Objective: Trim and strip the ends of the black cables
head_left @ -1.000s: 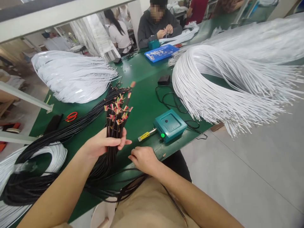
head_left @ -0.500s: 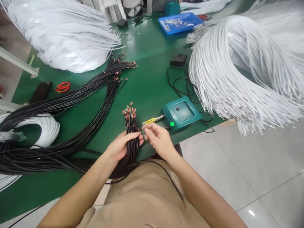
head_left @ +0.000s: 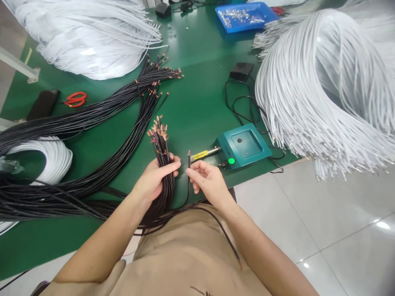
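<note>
My left hand [head_left: 154,179] is closed around a bundle of black cables [head_left: 163,158], whose stripped ends with small coloured wires point up and away from me. Between the thumb and fingertips of my right hand [head_left: 207,179] stands a single black cable [head_left: 189,172], its stripped tip upward. That cable is apart from the bundle and just left of a teal device [head_left: 245,146] with a green button and a yellow-labelled metal rod [head_left: 202,155]. Another loose black cable [head_left: 219,228] hangs over the tan clothing on my lap.
More black cables [head_left: 114,102] stretch across the green table [head_left: 197,102] on the left. White cable bundles [head_left: 101,45] lie at the back left and right. Red-handled scissors [head_left: 75,99], a white coil [head_left: 58,162], a black box [head_left: 241,71] and a blue tray [head_left: 247,18] of small parts surround the workspace.
A single black cable now shows upright in my right hand, apart from the bundle. My left hand and the bundle have shifted slightly left, and the camera view has moved a little.
</note>
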